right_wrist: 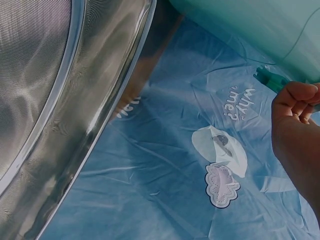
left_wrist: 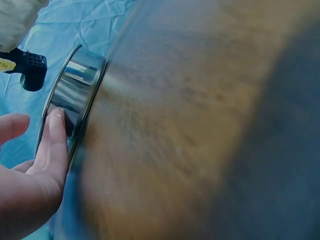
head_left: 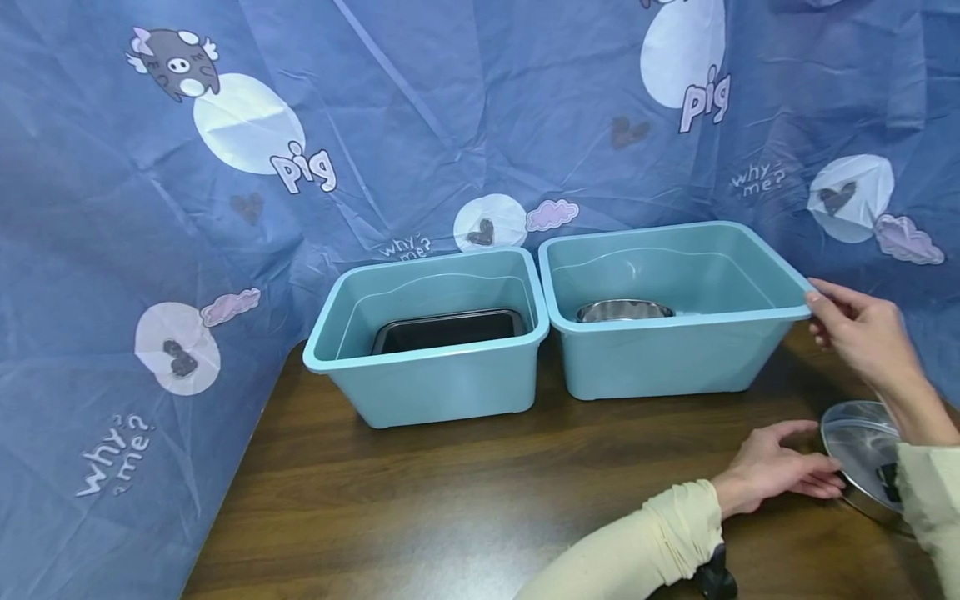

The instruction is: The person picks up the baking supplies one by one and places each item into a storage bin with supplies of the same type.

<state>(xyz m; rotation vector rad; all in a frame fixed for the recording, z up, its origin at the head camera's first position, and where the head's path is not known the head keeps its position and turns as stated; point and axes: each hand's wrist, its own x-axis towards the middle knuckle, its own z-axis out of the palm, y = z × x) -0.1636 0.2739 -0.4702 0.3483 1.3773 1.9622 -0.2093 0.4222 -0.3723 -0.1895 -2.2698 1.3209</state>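
My right hand (head_left: 866, 329) grips the right end of the rim of the right-hand blue bin (head_left: 660, 354), thumb above and fingers curled under. The right wrist view also shows those curled fingers (right_wrist: 297, 102) at the bin's edge. Lower down, my left hand (head_left: 776, 471) reaches toward a round metal sieve (head_left: 862, 446) at the table's right side. Its fingers are fairly straight and touch the side of the sieve (left_wrist: 77, 90) in the left wrist view. Fine mesh (right_wrist: 30, 65) fills the left of the right wrist view. My right sleeve hides part of the sieve.
A second blue bin (head_left: 442, 387) stands just left of the first, with a black rectangular pan (head_left: 450, 329) inside. A round, shiny metal tin (head_left: 624, 311) sits in the right bin. Behind both hangs a blue printed cloth (head_left: 420, 125). The wooden table (head_left: 420, 508) extends in front.
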